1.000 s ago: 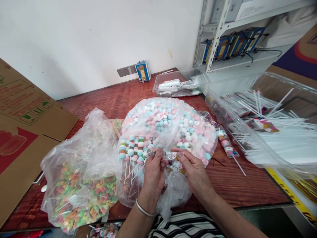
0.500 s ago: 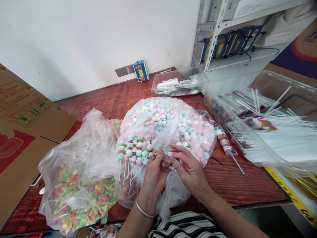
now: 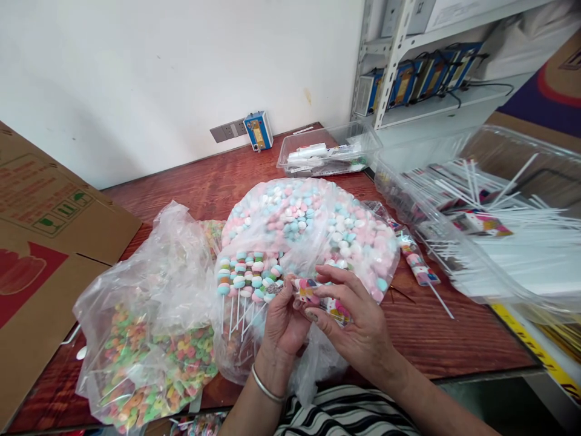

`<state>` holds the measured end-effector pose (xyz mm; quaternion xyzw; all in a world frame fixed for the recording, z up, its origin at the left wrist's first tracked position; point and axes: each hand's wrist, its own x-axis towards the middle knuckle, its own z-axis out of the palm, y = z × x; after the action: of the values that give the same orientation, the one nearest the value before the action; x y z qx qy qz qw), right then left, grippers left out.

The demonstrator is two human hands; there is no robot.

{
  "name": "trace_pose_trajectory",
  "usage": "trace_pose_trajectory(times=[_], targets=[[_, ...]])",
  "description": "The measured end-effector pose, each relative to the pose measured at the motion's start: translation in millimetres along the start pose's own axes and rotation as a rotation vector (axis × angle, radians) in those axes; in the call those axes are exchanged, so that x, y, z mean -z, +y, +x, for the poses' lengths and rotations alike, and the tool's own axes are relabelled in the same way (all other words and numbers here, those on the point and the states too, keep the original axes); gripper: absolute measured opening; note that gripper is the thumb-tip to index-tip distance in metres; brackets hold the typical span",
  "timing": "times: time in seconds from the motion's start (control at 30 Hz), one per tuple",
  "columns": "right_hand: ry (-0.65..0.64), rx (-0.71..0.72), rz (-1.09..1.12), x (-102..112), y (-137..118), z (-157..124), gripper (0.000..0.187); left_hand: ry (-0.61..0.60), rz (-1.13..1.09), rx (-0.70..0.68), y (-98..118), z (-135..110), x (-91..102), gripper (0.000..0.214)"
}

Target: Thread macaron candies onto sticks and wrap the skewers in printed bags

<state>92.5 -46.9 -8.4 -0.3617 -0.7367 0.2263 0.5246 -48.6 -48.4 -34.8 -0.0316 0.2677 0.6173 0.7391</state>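
My left hand [image 3: 285,321] pinches one end of a small clear wrapper [image 3: 307,292] printed in pink and yellow. My right hand [image 3: 358,318] has its fingers closed round the other end, and the print shows below them too. Whether anything is inside the wrapper is hard to make out. Both hands are above a large clear bag of pink, white and blue marshmallows [image 3: 297,212]. Just left of my hands, several candy skewers [image 3: 247,275] on white sticks lie on that bag. A wrapped candy skewer [image 3: 418,266] rests on the table to the right.
A clear bag of gummy rings [image 3: 157,357] lies at the left, beside a cardboard box [image 3: 54,212]. At the right stands a clear bin [image 3: 408,224] of white sticks and wrappers. Behind are a smaller clear tray [image 3: 284,157] and a blue device [image 3: 258,131] on the table [image 3: 458,339].
The printed wrapper between my hands has turned and shows more of its coloured face. My right hand has shifted slightly right, and its fingers have spread along the wrapper.
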Motion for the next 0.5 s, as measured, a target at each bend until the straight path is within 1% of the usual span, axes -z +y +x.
trace_pose_trajectory(times=[0.1,0.2,0.23,0.3,0.37,0.4,0.43,0.5], targets=[[-0.036,0.022,-0.012,1,-4,2,0.026,-0.028,-0.018,0.011,-1,-1,0.1,0.01],[-0.056,0.027,0.042,5,-8,3,0.027,-0.056,-0.036,-0.014,3,-5,-4.5,0.01],[-0.055,0.026,0.073,8,-10,4,0.028,-0.077,-0.029,-0.034,8,-8,-7.2,0.011],[-0.035,0.007,0.106,11,-12,4,0.027,-0.142,0.0,-0.117,26,-18,-13.7,0.013],[-0.024,-0.05,0.086,9,-12,4,0.023,-0.227,0.022,-0.284,53,-34,-19.4,0.019],[-0.06,-0.087,0.077,6,-11,4,0.019,-0.264,0.024,-0.382,67,-44,-21.2,0.022],[-0.14,-0.123,0.075,0,-10,3,0.016,-0.295,0.02,-0.473,81,-54,-21.9,0.025],[-0.383,-0.17,0.089,-18,-10,3,0.016,-0.334,0.019,-0.596,103,-73,-20.0,0.027]])
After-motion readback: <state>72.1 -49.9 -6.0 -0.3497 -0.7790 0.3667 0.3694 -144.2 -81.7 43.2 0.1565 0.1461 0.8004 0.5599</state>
